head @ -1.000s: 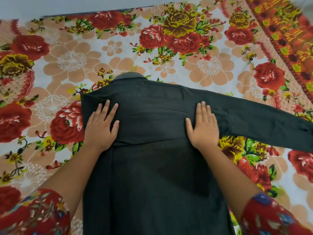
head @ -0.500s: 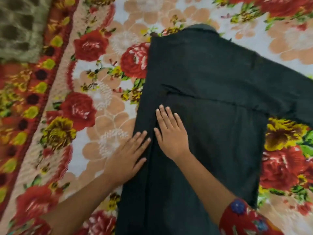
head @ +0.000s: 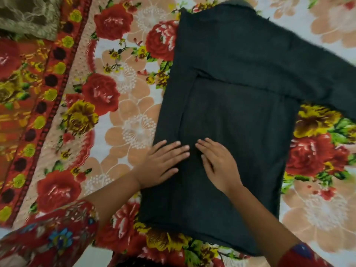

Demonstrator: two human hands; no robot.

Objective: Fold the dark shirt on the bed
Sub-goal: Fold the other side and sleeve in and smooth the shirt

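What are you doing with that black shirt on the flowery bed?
A person is folding a dark shirt that lies flat on a floral bedsheet. The shirt's left side is already folded in, and one sleeve sticks out to the right. Both hands lie flat on the folded strip near its lower part, the left hand at the shirt's edge and the right hand beside it, pressing the cloth flat.

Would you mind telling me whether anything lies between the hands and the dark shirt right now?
Nothing visible does. The left hand and right hand both lie flat on the dark shirt, spread over the floral bedsheet.
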